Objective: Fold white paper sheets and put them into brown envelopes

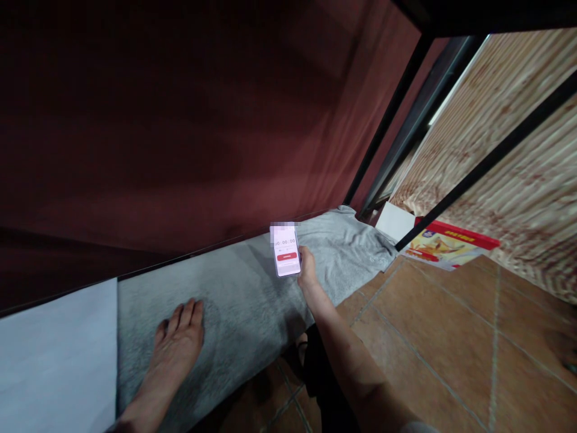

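Observation:
My right hand (308,267) grips a phone (285,250) by its right edge, held over a grey cloth (252,300). The phone's lit screen faces me and shows a row of digits and a red button. My left hand (178,340) lies flat on the grey cloth with its fingers stretched out and together, holding nothing. The cloth covers a low surface that runs along a dark red wall (180,120).
A white sheet (54,355) lies left of the grey cloth. Black metal frame bars (487,162) cross the upper right. A red-edged picture book (444,243) and a white paper (394,221) lie on the brown tiled floor (451,337). Wood-grain panels stand at right.

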`<state>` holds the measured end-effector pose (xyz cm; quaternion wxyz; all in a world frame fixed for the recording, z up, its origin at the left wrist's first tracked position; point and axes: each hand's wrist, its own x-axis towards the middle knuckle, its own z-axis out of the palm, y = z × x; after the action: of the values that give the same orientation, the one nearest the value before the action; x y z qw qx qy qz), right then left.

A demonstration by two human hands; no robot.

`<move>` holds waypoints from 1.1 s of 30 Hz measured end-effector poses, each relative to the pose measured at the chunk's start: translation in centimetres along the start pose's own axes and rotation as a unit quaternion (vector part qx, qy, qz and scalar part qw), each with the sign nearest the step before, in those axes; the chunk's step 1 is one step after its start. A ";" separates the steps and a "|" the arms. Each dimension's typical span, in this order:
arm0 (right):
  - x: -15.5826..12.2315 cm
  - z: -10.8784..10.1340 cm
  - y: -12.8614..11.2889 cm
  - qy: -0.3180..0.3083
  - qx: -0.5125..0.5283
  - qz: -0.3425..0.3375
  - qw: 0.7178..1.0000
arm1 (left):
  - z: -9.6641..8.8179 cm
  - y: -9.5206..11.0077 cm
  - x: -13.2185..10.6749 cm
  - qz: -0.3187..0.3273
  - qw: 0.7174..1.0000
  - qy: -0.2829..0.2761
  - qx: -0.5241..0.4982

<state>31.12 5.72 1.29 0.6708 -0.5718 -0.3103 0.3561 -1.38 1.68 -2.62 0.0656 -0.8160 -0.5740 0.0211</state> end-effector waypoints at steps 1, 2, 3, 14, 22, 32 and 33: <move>-0.1 0.0 -0.1 0.004 0.007 0.010 1.000 | 0.2 0.0 0.0 0.003 1.000 0.006 -0.002; -0.1 0.0 -0.1 0.009 0.013 0.021 1.000 | 0.3 -0.1 0.0 0.006 1.000 0.011 -0.003; -0.1 0.0 -0.1 0.013 0.019 0.031 0.999 | 0.5 -0.1 0.0 0.009 1.000 0.014 -0.003; 0.8 0.1 1.6 0.052 0.115 0.077 0.989 | 0.3 -0.2 0.0 0.013 1.000 0.002 0.024; 1.3 -0.2 2.5 0.050 0.137 0.093 0.985 | 1.3 -0.4 -0.1 0.016 0.999 0.042 -0.017; 2.4 -2.5 2.0 0.080 0.078 0.101 0.989 | -0.4 0.1 0.0 -0.001 0.999 -0.032 0.023; 2.6 -3.0 2.0 0.082 0.066 0.103 0.989 | -0.4 0.1 0.0 0.000 0.999 -0.032 0.019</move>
<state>34.78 6.49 -1.08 0.6900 -0.5824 -0.1698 0.3947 -1.29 1.61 -2.26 0.0628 -0.8136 -0.5750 0.0579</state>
